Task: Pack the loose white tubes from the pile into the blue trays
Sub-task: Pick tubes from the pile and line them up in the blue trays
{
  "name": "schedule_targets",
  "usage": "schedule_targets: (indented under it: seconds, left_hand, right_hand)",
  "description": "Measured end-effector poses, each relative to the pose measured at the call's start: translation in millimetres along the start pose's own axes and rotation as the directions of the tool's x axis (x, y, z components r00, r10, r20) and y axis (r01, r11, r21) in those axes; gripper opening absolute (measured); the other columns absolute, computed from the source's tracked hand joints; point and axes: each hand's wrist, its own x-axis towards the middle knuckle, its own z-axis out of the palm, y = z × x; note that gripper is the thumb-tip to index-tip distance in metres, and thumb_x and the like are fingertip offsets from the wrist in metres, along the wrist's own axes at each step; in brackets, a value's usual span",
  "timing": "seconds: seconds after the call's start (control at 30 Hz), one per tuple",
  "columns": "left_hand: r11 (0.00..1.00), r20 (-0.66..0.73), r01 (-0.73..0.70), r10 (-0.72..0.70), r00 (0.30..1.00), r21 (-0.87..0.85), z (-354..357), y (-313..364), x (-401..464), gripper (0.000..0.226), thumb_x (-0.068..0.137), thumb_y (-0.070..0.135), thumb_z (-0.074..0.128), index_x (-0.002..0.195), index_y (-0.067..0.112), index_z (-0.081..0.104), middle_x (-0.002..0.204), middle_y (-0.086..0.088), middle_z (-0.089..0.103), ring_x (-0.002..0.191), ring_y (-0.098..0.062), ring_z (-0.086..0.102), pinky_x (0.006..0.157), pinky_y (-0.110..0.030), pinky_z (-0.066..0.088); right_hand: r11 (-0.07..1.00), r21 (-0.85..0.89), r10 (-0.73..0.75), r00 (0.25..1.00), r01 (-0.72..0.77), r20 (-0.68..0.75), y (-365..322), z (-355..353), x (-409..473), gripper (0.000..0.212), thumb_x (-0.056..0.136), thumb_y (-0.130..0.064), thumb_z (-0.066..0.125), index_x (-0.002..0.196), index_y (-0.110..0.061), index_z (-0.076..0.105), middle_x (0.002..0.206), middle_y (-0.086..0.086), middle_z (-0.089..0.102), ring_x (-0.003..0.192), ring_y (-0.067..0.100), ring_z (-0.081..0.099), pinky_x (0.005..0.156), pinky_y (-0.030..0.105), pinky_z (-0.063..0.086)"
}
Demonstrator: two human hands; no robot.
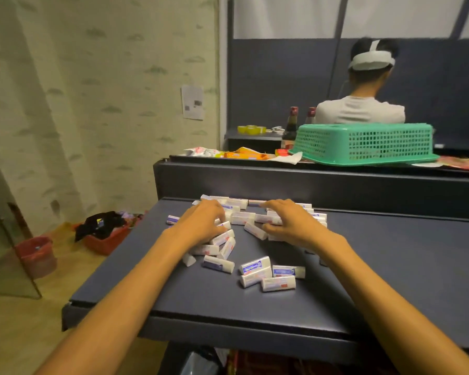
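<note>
The white tubes (pixel 251 230) lie loose on the dark table (pixel 390 266), thickest at 12 o'clock against its raised far edge, with a small cluster (pixel 268 274) nearer the middle and bare surface running out to 3 o'clock and down to the near edge at 6 o'clock. The left hand (pixel 201 223) lies palm down on the pile at 11 o'clock, fingers curled over several tubes, though whether they actually grip any I cannot tell. The right hand (pixel 290 221) rests on the pile at 1 o'clock, fingers bent, thumb against a tube.
</note>
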Motion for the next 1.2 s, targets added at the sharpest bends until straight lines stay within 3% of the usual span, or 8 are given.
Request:
schedule_targets:
  seconds: [0.13,0.23,0.43,0.6,0.77,0.9,1.03,1.2]
  left_hand:
    - [1.000,0.027,-0.004,0.004,1.000,0.002,4,-1,10,0.022,0.088,0.038,0.066,0.105,0.025,0.071,0.122,0.000,0.062,0.102,-0.021,0.061,0.080,-0.031,0.049]
    - [0.999,-0.047,-0.029,0.027,0.999,-0.034,3,-1,10,0.021,0.085,0.037,0.068,0.102,0.025,0.071,0.120,0.001,0.060,0.104,-0.022,0.059,0.084,-0.034,0.050]
    - [0.937,-0.172,-0.049,-0.012,0.985,-0.347,-9,6,3,0.017,0.085,0.029,0.070,0.100,0.029,0.063,0.102,0.005,0.063,0.091,-0.014,0.060,0.080,-0.034,0.053]
    - [0.842,-0.244,-0.135,0.005,0.970,-0.522,-29,24,-7,0.028,0.078,0.012,0.078,0.101,0.021,0.064,0.093,0.006,0.062,0.075,-0.007,0.059,0.064,-0.013,0.046]
    - [0.823,-0.270,-0.144,-0.012,0.963,-0.549,-30,35,-10,0.028,0.072,0.013,0.083,0.093,0.020,0.064,0.095,0.002,0.066,0.081,-0.010,0.065,0.070,-0.020,0.052]
    - [0.840,-0.263,-0.118,-0.030,0.964,-0.529,-29,42,-14,0.030,0.073,0.014,0.082,0.091,0.020,0.060,0.096,0.002,0.065,0.084,-0.011,0.064,0.067,-0.016,0.049]
    - [0.871,-0.259,-0.151,0.028,0.965,-0.468,-25,45,-19,0.029,0.077,0.015,0.079,0.103,0.024,0.068,0.103,0.008,0.063,0.089,-0.009,0.061,0.070,-0.010,0.045]
    - [0.884,-0.322,-0.231,0.098,0.942,-0.407,-16,48,-27,0.026,0.082,0.021,0.075,0.108,0.022,0.072,0.105,0.006,0.068,0.090,-0.008,0.061,0.076,-0.012,0.047]
  right_hand:
    - [0.998,-0.003,0.068,0.998,-0.068,-0.014,5,-5,-4,0.051,0.091,-0.039,0.061,0.138,-0.028,0.045,0.143,0.000,0.048,0.128,0.019,0.041,0.102,0.034,0.038]
    - [0.997,-0.008,0.079,0.996,-0.079,-0.040,10,-7,-8,0.049,0.092,-0.037,0.060,0.138,-0.027,0.046,0.140,0.000,0.050,0.127,0.018,0.043,0.102,0.033,0.038]
    - [0.993,-0.019,0.112,0.993,-0.113,-0.028,22,-12,-14,0.050,0.093,-0.039,0.059,0.139,-0.028,0.044,0.142,-0.001,0.049,0.127,0.018,0.043,0.104,0.036,0.038]
    - [0.995,-0.014,0.102,0.994,-0.102,-0.032,31,-19,-22,0.048,0.092,-0.037,0.060,0.137,-0.028,0.045,0.140,-0.001,0.050,0.126,0.019,0.044,0.104,0.038,0.040]
    - [0.997,0.012,0.078,0.996,-0.078,-0.032,38,-22,-32,0.045,0.093,-0.035,0.059,0.136,-0.026,0.049,0.138,-0.001,0.052,0.124,0.018,0.047,0.101,0.034,0.041]
    - [0.993,0.110,0.041,0.999,-0.037,-0.030,36,-24,-40,0.036,0.093,-0.031,0.061,0.128,-0.024,0.057,0.128,-0.002,0.060,0.112,0.013,0.056,0.094,0.029,0.048]
    - [0.977,0.215,-0.027,0.998,0.013,0.063,30,-26,-50,0.026,0.090,-0.032,0.066,0.115,-0.024,0.065,0.104,-0.005,0.067,0.091,0.006,0.062,0.080,0.024,0.056]
    - [0.959,0.283,-0.077,0.985,0.030,0.155,25,-26,-66,0.025,0.086,-0.033,0.070,0.109,-0.024,0.070,0.098,-0.006,0.069,0.087,0.006,0.063,0.075,0.015,0.053]
